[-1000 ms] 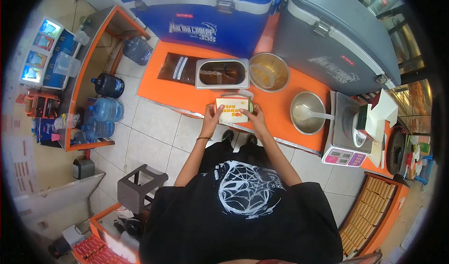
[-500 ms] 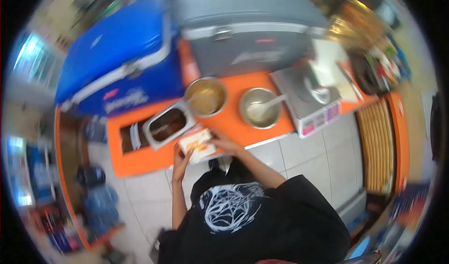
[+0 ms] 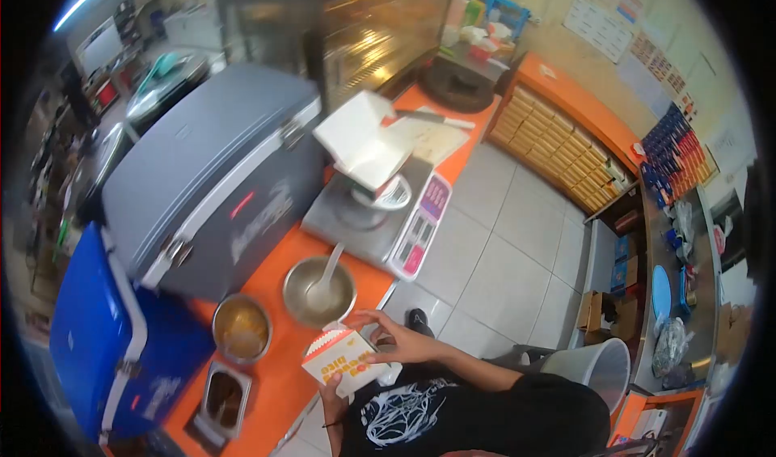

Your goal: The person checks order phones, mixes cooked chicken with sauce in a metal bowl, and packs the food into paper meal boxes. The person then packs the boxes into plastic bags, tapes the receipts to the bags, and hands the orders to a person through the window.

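Note:
In front of my torso is a white paper food box with yellow and orange lettering and a red scalloped edge, tilted over the front edge of the orange counter. My left hand grips its lower left side, thumb on the printed face. At the upper right side, my right hand holds the box with bent fingers. Just beyond it stands a metal bowl with a white-handled spoon in it. Left of that are a bowl of orange-brown food and a rectangular metal pan with dark contents.
A flat scale carries a small round scale with an open white box on top. Behind it lies a knife. Grey and blue coolers line the counter's far side. A translucent bin stands at right.
My view has swung to the right, bringing the shelves and tiled floor into sight. The box has turned so its lettering shows. Both hands are still on it.

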The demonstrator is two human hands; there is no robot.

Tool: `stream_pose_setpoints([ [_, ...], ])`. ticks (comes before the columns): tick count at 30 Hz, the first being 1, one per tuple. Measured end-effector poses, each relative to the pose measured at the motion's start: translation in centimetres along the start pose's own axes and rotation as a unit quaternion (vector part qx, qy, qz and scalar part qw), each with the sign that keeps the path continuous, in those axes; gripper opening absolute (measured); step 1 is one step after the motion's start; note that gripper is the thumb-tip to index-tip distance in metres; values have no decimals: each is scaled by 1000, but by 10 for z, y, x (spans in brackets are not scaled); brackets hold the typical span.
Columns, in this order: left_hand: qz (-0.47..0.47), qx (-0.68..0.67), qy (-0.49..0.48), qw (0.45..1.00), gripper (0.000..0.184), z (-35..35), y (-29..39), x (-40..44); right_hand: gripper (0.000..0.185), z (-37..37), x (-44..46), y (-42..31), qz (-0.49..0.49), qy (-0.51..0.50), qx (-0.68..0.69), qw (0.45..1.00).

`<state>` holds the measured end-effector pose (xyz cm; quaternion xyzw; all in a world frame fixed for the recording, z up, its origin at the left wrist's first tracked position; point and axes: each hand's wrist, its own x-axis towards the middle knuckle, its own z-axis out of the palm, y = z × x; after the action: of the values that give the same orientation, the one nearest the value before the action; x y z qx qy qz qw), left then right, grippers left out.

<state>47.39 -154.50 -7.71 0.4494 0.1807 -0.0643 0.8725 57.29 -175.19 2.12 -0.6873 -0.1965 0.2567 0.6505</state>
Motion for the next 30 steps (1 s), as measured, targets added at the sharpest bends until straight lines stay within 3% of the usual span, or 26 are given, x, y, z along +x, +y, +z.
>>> stream_pose_setpoints([
  [2, -27, -39, -36, 998, 67, 34, -19, 32, 68, -54, -7, 0, 1, 16, 30, 999],
  [4, -31, -74, -32, 996, 66, 76, -37, 64, 66, -114, -15, 12, -34, 66, 145, 987],
  [8, -49, -102, -123, 986, 73, 183, -71, 137, 50, -253, -39, 45, -28, 209, 173, 962],
  [10, 3, -52, -122, 991, 77, 256, -62, 163, 37, -331, -50, 60, -22, 323, 157, 933],
  [11, -26, -92, -115, 989, 68, 284, -56, 163, 33, -369, -56, 78, -26, 373, 165, 913],
  [13, -29, -46, -70, 996, 69, 311, -73, 187, 27, -473, -54, 108, -37, 454, 148, 878],
  [14, -20, -14, -40, 999, 69, 326, -77, 199, 28, -524, -44, 90, -20, 495, 109, 862],
  [15, -3, -6, -1, 1000, 71, 358, -78, 208, 28, -583, -32, 91, -2, 516, 48, 855],
  [18, 6, -50, -4, 999, 73, 413, -106, 258, 25, -749, 20, 91, -18, 530, 80, 844],
  [21, 0, -59, -16, 998, 71, 522, -114, 315, 21, -893, 76, 92, -36, 554, 70, 829],
  [24, 5, -50, -3, 999, 65, 580, -157, 417, 18, -1044, 135, 121, -65, 584, 108, 802],
  [25, 110, 130, -13, 985, 64, 592, -183, 459, 19, -1104, 150, 132, -32, 626, 25, 779],
  [26, 74, 23, -52, 996, 59, 643, -172, 476, 20, -1148, 157, 142, 13, 661, -55, 748],
  [27, 32, -83, -83, 993, 55, 694, -160, 494, 25, -1174, 160, 131, -6, 693, -147, 706],
  [28, 85, 194, -39, 976, 53, 707, -170, 518, 30, -1233, 174, 161, -66, 693, -198, 691],
  [30, 65, 9, -21, 998, 55, 753, -182, 571, 33, -1308, 201, 165, 14, 691, -240, 681],
])
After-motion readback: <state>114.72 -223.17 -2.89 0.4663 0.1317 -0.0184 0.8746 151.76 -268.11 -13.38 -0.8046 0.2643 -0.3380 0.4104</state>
